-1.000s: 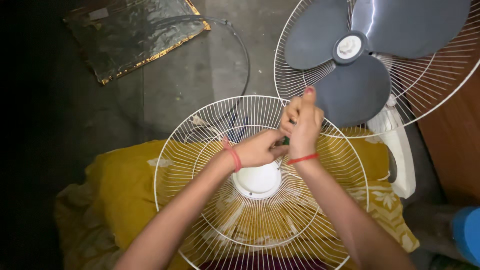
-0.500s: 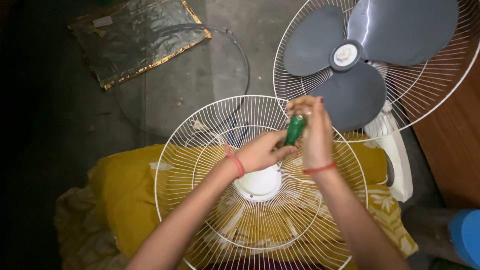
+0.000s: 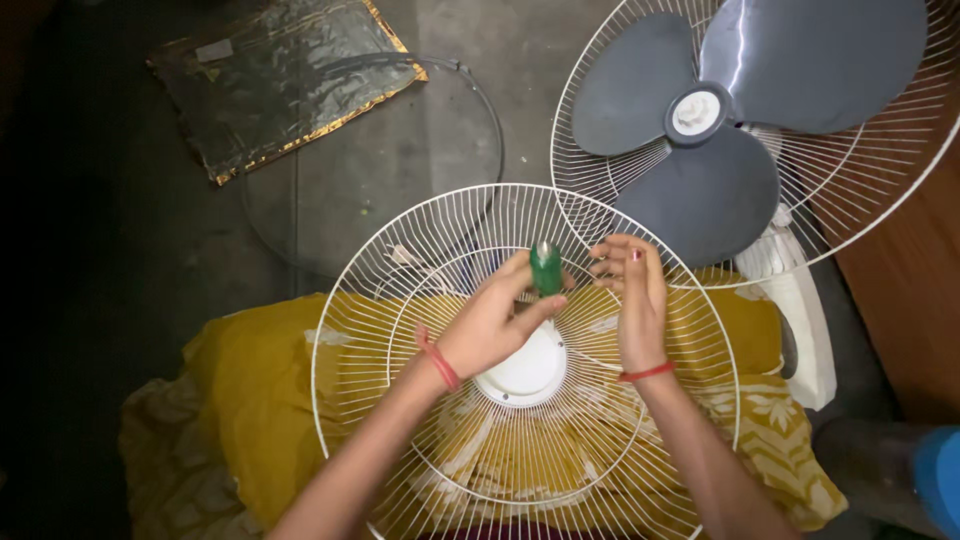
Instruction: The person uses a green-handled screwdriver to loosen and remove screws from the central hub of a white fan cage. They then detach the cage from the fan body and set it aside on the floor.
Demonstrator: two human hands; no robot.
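Note:
A white wire fan guard (image 3: pixel 380 300) lies across my lap, its white round centre cap (image 3: pixel 528 370) under my hands. My left hand (image 3: pixel 490 325) grips a green-handled screwdriver (image 3: pixel 546 268), held upright over the guard just above the cap. My right hand (image 3: pixel 630 290) hovers beside it with fingers spread and nothing in it. Both wrists wear a red thread band. To the upper right stands the fan (image 3: pixel 800 300) with its grey blades (image 3: pixel 700 180) and white rear guard.
Yellow patterned cloth (image 3: pixel 240 380) covers my lap beneath the guard. A shiny foil-edged sheet (image 3: pixel 280 80) and a thin dark ring (image 3: pixel 480 110) lie on the grey floor at the back. A wooden surface (image 3: pixel 910 290) runs along the right; a blue object (image 3: pixel 940 470) is at the lower right.
The screwdriver passed from my right hand to my left hand. My right hand let go and opened. The left hand shifted up and left with the tool.

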